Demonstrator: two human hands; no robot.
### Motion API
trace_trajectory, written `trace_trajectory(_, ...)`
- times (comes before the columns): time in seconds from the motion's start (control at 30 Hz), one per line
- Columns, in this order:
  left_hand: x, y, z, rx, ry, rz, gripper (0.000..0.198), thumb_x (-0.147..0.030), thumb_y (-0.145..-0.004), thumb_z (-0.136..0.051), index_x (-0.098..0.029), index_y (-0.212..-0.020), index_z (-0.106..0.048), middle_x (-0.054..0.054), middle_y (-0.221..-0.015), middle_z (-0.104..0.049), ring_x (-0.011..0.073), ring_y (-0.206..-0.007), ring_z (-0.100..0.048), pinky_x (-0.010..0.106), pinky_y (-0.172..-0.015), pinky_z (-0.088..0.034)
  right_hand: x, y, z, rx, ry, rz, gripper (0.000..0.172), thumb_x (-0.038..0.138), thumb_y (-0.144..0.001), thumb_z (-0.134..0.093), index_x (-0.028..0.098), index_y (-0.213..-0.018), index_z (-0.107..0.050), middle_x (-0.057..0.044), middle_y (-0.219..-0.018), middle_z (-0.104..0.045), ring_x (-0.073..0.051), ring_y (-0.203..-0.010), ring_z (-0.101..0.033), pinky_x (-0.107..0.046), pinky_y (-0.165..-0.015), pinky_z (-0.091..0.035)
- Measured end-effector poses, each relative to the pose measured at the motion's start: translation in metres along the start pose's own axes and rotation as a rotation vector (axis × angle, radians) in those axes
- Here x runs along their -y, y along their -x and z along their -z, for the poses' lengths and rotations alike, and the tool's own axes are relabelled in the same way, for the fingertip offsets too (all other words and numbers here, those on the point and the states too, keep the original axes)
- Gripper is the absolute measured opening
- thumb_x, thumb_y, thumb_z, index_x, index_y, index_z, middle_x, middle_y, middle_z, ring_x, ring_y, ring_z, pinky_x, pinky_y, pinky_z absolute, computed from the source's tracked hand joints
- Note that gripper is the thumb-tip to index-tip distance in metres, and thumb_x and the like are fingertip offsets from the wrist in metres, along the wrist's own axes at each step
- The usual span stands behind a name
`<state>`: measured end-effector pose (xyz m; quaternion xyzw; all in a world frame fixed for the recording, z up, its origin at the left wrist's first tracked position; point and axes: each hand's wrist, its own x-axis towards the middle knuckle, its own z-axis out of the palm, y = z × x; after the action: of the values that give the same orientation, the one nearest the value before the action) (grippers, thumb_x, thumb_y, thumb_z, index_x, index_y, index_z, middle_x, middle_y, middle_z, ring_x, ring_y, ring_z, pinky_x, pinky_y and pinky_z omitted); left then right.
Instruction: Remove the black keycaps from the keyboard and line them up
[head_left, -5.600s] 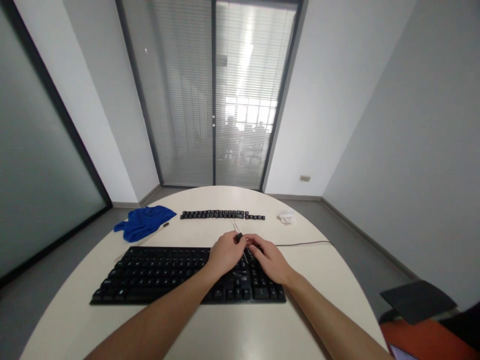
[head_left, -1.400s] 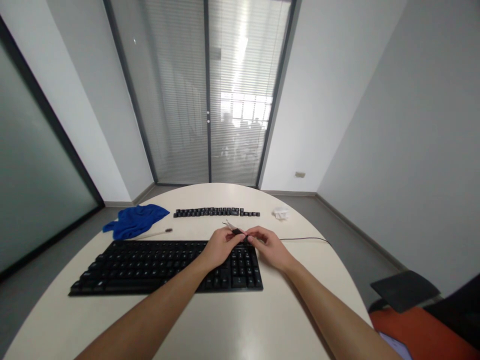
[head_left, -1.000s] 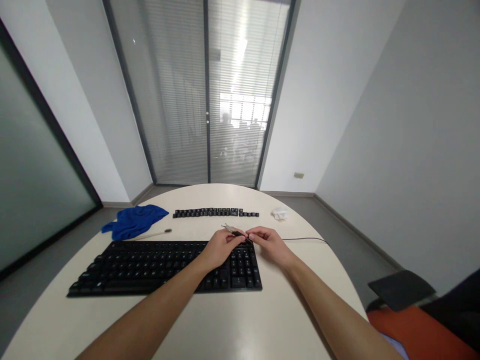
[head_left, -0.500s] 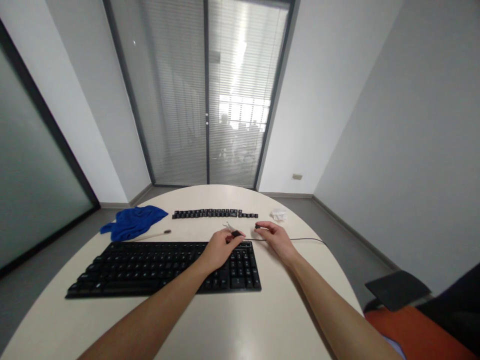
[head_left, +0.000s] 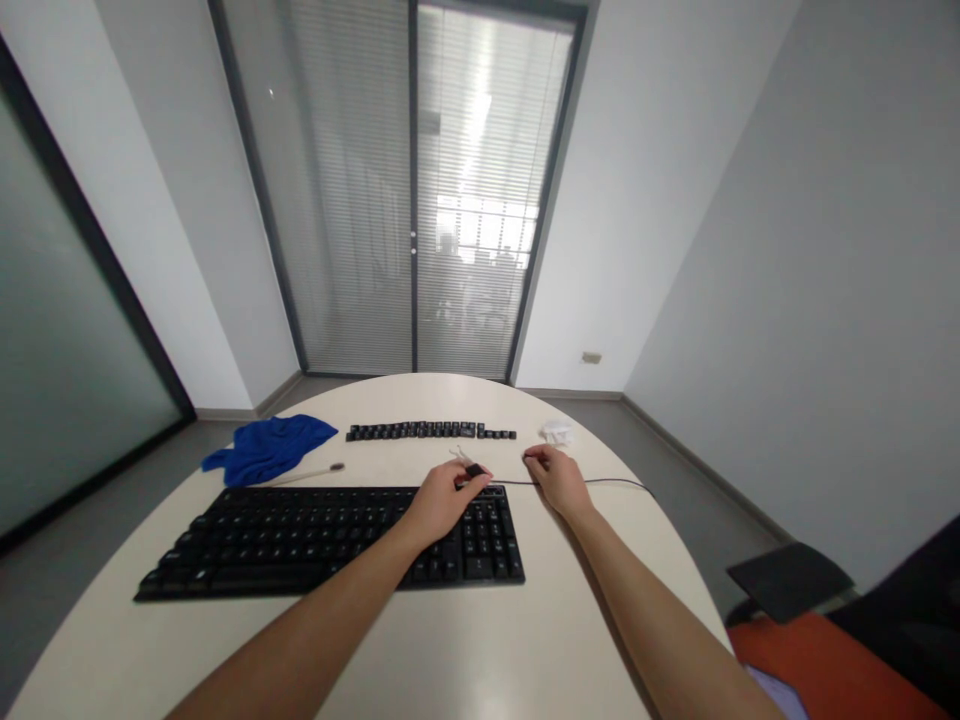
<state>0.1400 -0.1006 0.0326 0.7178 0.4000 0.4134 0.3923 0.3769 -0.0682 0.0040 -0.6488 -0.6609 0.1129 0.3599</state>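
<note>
My left hand is closed on a keycap puller, a small tool with a black grip and thin pale wires sticking out past the fingers. It hovers over the top right part of a black keyboard. To the right, my right hand is low at the table, thumb and fingers pinched together. A small black keycap shows slightly at its fingertips, mostly hidden. Beyond both hands lies a line of loose black keycaps.
A blue cloth lies crumpled at the left, with a toothbrush near it. White crumpled tissue sits behind my right hand. The keyboard's cable runs off the round table's right edge. An orange chair stands at right.
My right hand has moved slightly right and turned its fingertips down, so the keycap it pinches is now mostly covered. My left hand stays over the keyboard with the puller.
</note>
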Motion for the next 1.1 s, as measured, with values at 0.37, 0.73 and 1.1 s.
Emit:
trace_trajectory(0.37,0.001,0.0,0.0,-0.004,-0.009,0.007,0.037,-0.047,-0.086,-0.058,-0.014,-0.091,-0.073,0.008,-0.089,-0.075,0.0225,-0.083,-0.066,0.031,-0.078,-0.048,-0.001,-0.031,0.003,0.058,0.186,-0.084,0.026,0.028,-0.085,-0.056,0.02,-0.101,-0.075,-0.006,-0.093,-0.076,-0.021,-0.084,-0.069,-0.027,-0.074,-0.047)
trace_trajectory(0.73,-0.001,0.001,0.0,-0.009,-0.01,0.023,0.036,-0.047,-0.086,-0.055,-0.015,-0.088,-0.072,0.007,-0.09,-0.074,0.0225,-0.085,-0.065,0.032,-0.084,-0.048,-0.005,-0.045,-0.011,-0.015,0.235,-0.075,0.032,0.032,-0.09,-0.052,0.02,-0.109,-0.075,-0.01,-0.098,-0.076,-0.025,-0.092,-0.069,-0.03,-0.079,-0.048)
trace_trajectory(1.1,-0.003,0.0,-0.002,-0.036,0.029,0.067,0.031,-0.042,-0.086,-0.056,-0.015,-0.093,-0.07,0.007,-0.092,-0.074,0.0221,-0.087,-0.066,0.032,-0.082,-0.049,-0.005,-0.049,-0.014,-0.009,0.249,-0.065,0.033,0.033,-0.092,-0.051,0.024,-0.115,-0.072,-0.01,-0.104,-0.074,-0.025,-0.093,-0.069,-0.03,-0.079,-0.047)
